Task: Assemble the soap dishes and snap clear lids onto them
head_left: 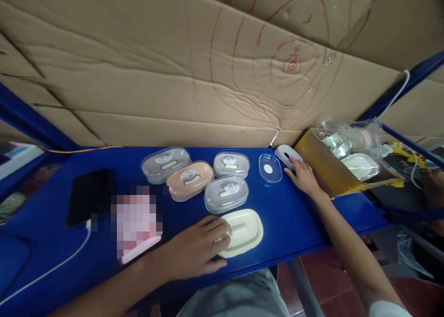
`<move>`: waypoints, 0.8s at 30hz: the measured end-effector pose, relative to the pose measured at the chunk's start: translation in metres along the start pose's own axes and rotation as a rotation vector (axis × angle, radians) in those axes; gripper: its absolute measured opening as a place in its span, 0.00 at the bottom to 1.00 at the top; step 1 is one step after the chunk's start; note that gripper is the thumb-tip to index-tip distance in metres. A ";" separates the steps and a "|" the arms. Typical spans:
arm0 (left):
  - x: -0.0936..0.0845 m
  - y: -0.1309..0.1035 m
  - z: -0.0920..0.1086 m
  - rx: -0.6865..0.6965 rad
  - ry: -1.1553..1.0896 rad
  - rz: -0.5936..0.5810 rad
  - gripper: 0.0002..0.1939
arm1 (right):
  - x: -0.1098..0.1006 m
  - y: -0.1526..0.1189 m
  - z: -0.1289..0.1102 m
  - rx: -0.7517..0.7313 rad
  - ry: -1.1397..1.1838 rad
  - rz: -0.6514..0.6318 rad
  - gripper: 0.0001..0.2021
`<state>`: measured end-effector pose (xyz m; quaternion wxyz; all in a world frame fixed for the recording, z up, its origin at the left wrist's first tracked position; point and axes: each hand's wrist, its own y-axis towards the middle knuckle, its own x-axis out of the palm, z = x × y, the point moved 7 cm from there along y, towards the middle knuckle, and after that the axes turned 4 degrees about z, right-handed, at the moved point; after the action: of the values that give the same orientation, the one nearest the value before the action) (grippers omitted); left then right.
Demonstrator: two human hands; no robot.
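Observation:
My left hand (pixel 204 243) rests at the left end of a cream oval dish (pixel 248 231) near the table's front edge, its fingers over the rim and inside. Farther back on the right, my right hand (pixel 302 173) is on a small grey oval case (pixel 286 153), with its fingers apart. A clear lid (pixel 270 169) with a round white sticker lies just left of that case. Between the hands and to the left sit several lidded oval cases with labels, among them a peach one (pixel 190 180) and a grey one (pixel 227 193).
An open yellow-edged cardboard box (pixel 321 167) with wrapped dishes stands at the right. A black phone (pixel 88 197) with a white cable and a blurred pink item (pixel 137 224) lie left. Cardboard (pixel 156 67) rises behind the blue table. A person's arm shows at far right.

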<state>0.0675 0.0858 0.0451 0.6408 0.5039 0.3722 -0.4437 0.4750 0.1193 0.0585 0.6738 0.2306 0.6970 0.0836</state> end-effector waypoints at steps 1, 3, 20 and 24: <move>0.001 0.000 -0.001 -0.011 -0.002 -0.006 0.19 | -0.002 -0.009 0.006 0.022 -0.019 -0.006 0.27; 0.001 -0.001 -0.004 -0.035 -0.002 -0.016 0.20 | -0.011 -0.042 0.009 0.057 -0.069 -0.011 0.26; 0.004 -0.009 -0.020 -0.248 -0.185 0.045 0.61 | -0.065 -0.169 -0.216 -0.520 0.316 -0.168 0.24; 0.010 -0.010 -0.019 -0.240 -0.315 -0.039 0.65 | -0.059 -0.167 -0.225 -0.583 0.270 -0.198 0.23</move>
<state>0.0606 0.1018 0.0289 0.7379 0.3409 0.3275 -0.4817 0.2194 -0.0098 0.0578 0.6178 -0.0539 0.7457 0.2437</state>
